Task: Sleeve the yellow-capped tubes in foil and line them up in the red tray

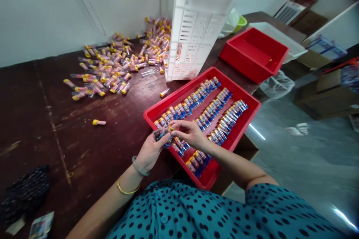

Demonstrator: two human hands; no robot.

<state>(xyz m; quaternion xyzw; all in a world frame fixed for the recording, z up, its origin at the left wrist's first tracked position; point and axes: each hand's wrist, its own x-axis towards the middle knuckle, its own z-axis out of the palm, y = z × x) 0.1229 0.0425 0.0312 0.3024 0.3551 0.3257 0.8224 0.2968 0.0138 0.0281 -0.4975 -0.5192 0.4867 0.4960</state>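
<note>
In the head view my left hand (149,150) is closed round a small printed-wrapper tube (160,133), above the near left rim of a red tray (202,182). My right hand (192,134) pinches at the tube's yellow-capped end with thumb and forefinger; the fingers partly hide it. Inside the tray lie rows of yellow-capped tubes (221,129) in blue printed wrappers. To the left, a heap of pink, yellow-capped tubes (112,67) without wrappers covers part of the dark table (70,138). One loose tube (99,122) lies apart from the heap.
A white plastic basket (193,33) stands on its end behind the tray. A second red bin (252,54) sits at the back right, near a white tray (291,43). Cardboard boxes (322,97) stand on the floor to the right. Dark cloth (25,190) lies at the table's left.
</note>
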